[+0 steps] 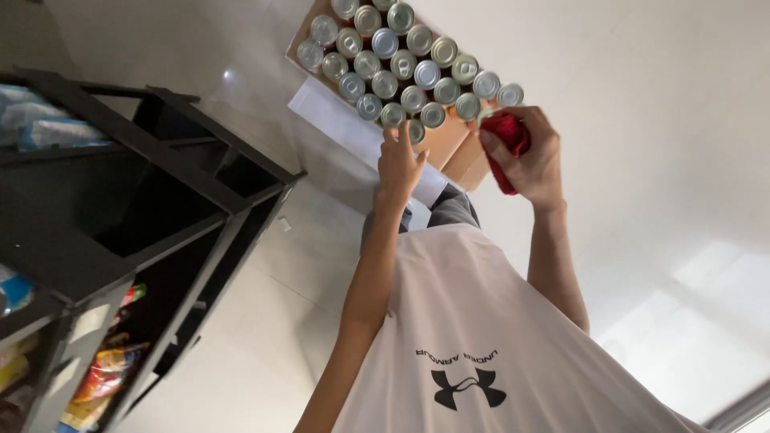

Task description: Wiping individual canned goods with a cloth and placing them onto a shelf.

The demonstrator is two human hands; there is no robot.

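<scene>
Cans (401, 60) with silver lids fill the cardboard tray (449, 143) on the floor at the far side, packed in tight rows. Your left hand (399, 163) hovers released over the near row, fingers spread. Your right hand (531, 156), just right of it, is clenched around a red cloth (507, 136), bunched to sit firm in the grip.

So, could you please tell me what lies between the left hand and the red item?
Head view: a bare brown cardboard flap lies between the left hand and the red item in the right hand.
</scene>
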